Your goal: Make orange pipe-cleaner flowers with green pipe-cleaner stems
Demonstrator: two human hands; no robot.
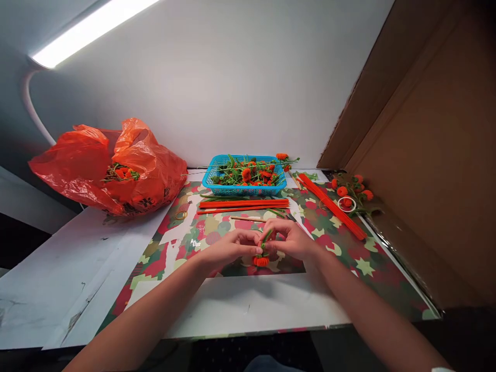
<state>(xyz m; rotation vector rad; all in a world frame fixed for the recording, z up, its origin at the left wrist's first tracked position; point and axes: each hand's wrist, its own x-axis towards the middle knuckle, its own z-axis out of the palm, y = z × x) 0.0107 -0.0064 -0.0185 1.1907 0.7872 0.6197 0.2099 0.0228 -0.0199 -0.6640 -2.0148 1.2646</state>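
Note:
Between my two hands, over the front half of the table, is an orange pipe-cleaner flower with its head pointing down and its green fuzzy stem upward. My left hand pinches it near the base of the head. From the other side, my right hand has its fingers closed on the green stem. Just beyond my hands lie a thin wooden stick and a bundle of orange pipe cleaners. Part of the stem is hidden by my fingers.
A blue basket of orange flowers and green stems stands at the back. To the left sits a red plastic bag with flowers inside. More orange pipe cleaners, a white ring and finished flowers lie right, beside a cardboard wall.

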